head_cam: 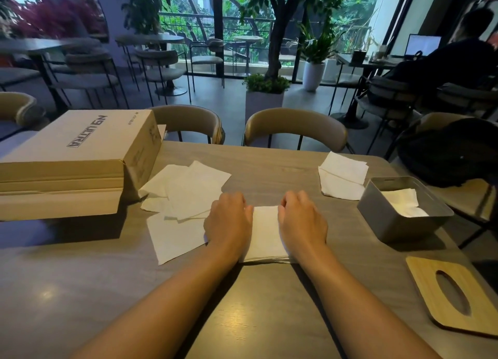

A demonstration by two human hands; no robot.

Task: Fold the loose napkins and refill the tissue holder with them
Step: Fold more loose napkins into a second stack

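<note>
1. Sitting far left on the table (269,164): a closed cardboard box (78,154).
2. Lying just right of it, overlapping: loose napkins (188,191), unfolded.
3. Pressing flat, palm down, on the folded napkin (265,232): left hand (229,221), gripping nothing.
4. Pressing the same napkin's other side: right hand (301,221), fingers curled, gripping nothing.
5. Resting further right: folded stack (342,178), beside the grey tissue holder (388,221), lid off, napkins inside.
6. Lying nearest right: wooden lid (458,299).
</note>
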